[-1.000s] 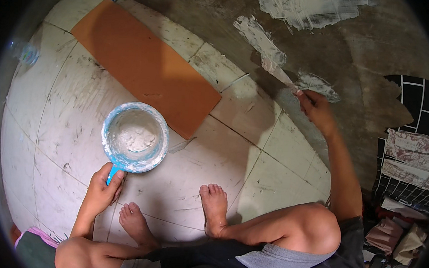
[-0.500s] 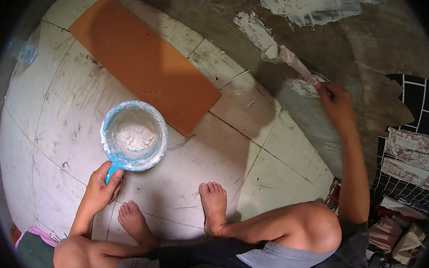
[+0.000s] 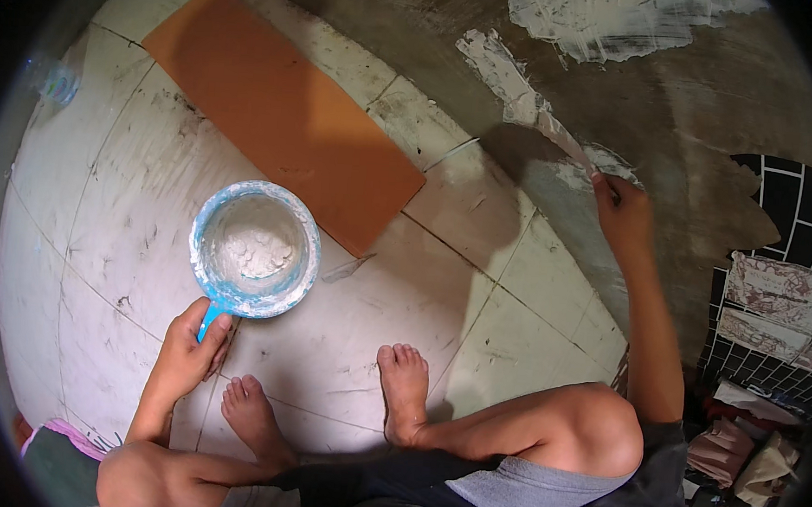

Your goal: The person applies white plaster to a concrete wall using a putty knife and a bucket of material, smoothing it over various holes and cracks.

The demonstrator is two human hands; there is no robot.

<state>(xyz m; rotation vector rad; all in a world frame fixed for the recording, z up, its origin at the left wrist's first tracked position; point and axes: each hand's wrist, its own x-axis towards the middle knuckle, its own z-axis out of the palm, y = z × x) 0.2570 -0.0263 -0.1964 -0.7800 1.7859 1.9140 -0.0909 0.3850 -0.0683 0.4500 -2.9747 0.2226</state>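
My left hand (image 3: 188,347) is closed round the handle of a blue plastic dipper (image 3: 307,264), held level above the tiled floor. White putty (image 3: 258,247) lies in the dipper and coats its rim and inner wall. Out to the right, my right hand (image 3: 624,214) grips a putty-smeared scraper (image 3: 566,141) by its near end. Its far end lies against the grey wall (image 3: 692,132), at the lower end of a thick streak of white putty (image 3: 501,72). The fingers partly hide the scraper's handle.
An orange mat (image 3: 285,107) lies on the floor beyond the dipper. A clear plastic bottle (image 3: 56,82) is at the far left. More white putty (image 3: 606,24) covers the wall above. Black tile-patterned covering (image 3: 785,212) and a pile of cloths (image 3: 738,450) are at right.
My right hand and the scraper have moved slightly down along the wall, and the putty streak reaches a little further. The view has shifted slightly; my left hand still holds the dipper.
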